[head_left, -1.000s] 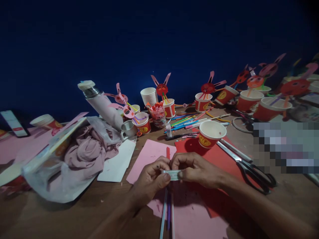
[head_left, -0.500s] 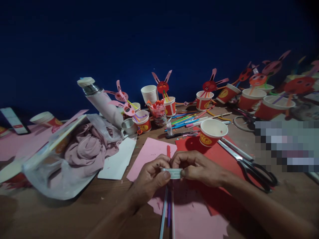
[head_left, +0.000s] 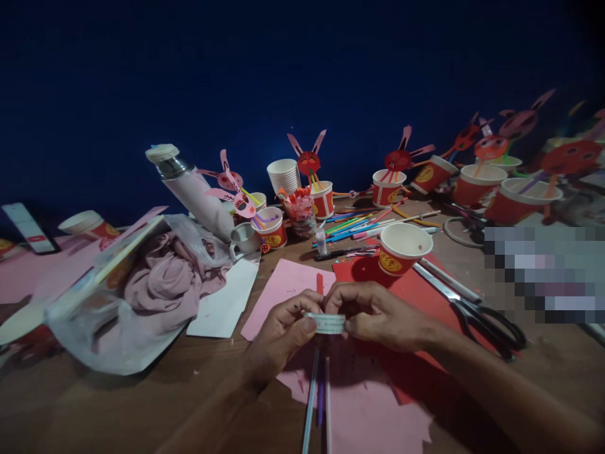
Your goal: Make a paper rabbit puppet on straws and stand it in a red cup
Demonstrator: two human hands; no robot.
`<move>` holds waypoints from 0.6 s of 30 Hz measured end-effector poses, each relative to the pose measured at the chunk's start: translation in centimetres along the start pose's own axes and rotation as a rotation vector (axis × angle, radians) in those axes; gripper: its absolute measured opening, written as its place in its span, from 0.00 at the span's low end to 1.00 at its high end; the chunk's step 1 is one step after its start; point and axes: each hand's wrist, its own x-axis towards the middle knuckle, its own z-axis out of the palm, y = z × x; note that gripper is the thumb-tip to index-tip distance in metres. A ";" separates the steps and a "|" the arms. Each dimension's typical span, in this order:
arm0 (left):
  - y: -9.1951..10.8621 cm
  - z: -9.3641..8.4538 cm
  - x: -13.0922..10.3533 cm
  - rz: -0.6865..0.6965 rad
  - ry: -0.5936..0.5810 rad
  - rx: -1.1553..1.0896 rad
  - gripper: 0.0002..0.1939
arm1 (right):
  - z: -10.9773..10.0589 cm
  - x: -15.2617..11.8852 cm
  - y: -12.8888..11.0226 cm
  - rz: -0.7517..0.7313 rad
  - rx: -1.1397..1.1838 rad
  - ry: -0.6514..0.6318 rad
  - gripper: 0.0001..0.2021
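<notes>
Leftmost on the counter (head_left: 118, 416), one phone (head_left: 28, 228) leans near a tipped stack of paper cups (head_left: 82, 224), too overlapped to count. One translucent, crinkled plastic bag (head_left: 113, 343) surrounds a bunched mauve cloth (head_left: 165, 284); its inner contents are partly hidden. Behind it slants one smooth flask (head_left: 198, 195) with a metal collar, then one metal mug (head_left: 244, 239).

Two hands work at the middle. The left hand (head_left: 286, 328) pinches the left end of one small pale band (head_left: 331, 323), its thumb in front; the band is flat-faced and bears greenish print too small to read. The right hand (head_left: 378, 318) grips the right end between thumb and fingers. Both hands' fingertips behind the band are hidden. Below it run three slender sticks, one blue-and-white (head_left: 309, 403), one purple (head_left: 321, 400) and one pale (head_left: 329, 410), their upper ends obscured and two cut off by the lower edge.

Right of centre, one round paper cup (head_left: 405, 252) stands on a flat red sheet (head_left: 411, 296), beside one pair of black-handled metal scissors (head_left: 472, 309). Paper rabbit figures in cups line the back; the farthest right are blurred, and a pixelated patch masks whatever lies below them.
</notes>
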 end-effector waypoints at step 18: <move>-0.2 -0.2 -0.1 -0.010 0.001 0.051 0.09 | -0.3 -0.1 -0.1 0.037 -0.020 0.011 0.05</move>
